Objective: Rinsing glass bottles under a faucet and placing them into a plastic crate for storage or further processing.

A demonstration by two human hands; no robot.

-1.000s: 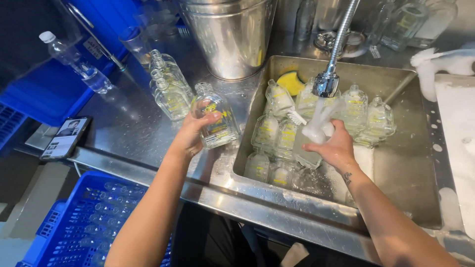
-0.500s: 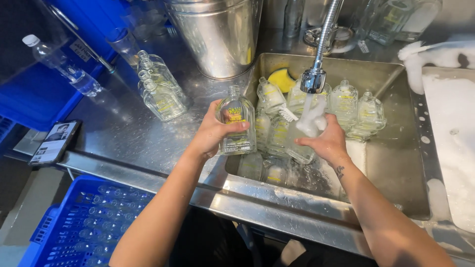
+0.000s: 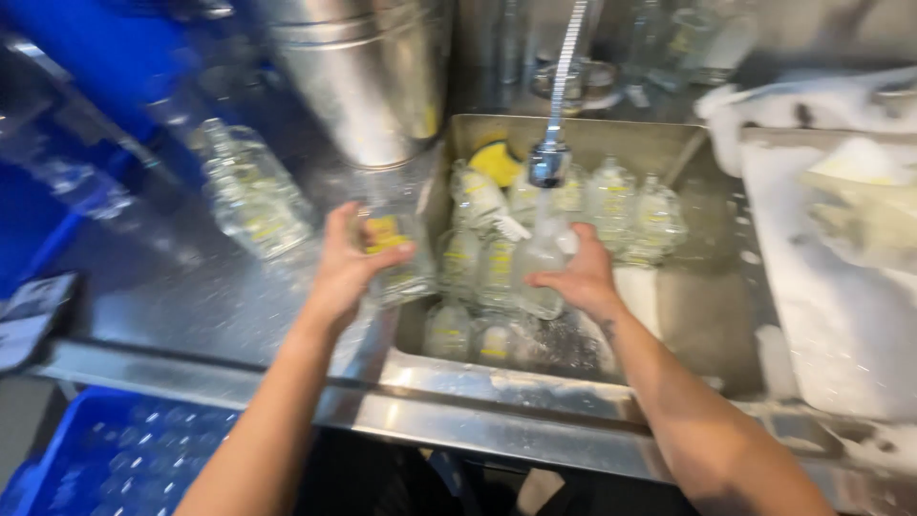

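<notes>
Both hands closed on clear glass bottles: left (image 3: pixel 346 270) a yellow-labelled one (image 3: pixel 394 256), right (image 3: pixel 580 277) another (image 3: pixel 541 263) under the tap (image 3: pixel 550 161).

Wet, shiny stainless-steel tabletop (image 3: pixel 191 306) and brushed-steel rectangular sink (image 3: pixel 707 315); glossy clear glass bottles with yellow paper labels (image 3: pixel 396 253); polished round metal bucket (image 3: pixel 368 76); ribbed chrome tap hose (image 3: pixel 565 67); matt blue plastic crate (image 3: pixel 105 459).

Steel counter (image 3: pixel 201 306), wet and shiny, with a sunken steel sink (image 3: pixel 707 315) on the right. Flexible tap (image 3: pixel 559 96) hangs over the sink. Big steel bucket (image 3: pixel 363 76) stands at the back of the counter. Blue crates: one under the counter edge (image 3: pixel 95 459), more up left (image 3: pixel 86 67). White foamy tub (image 3: pixel 841 277) far right. Frame is motion-blurred.
</notes>
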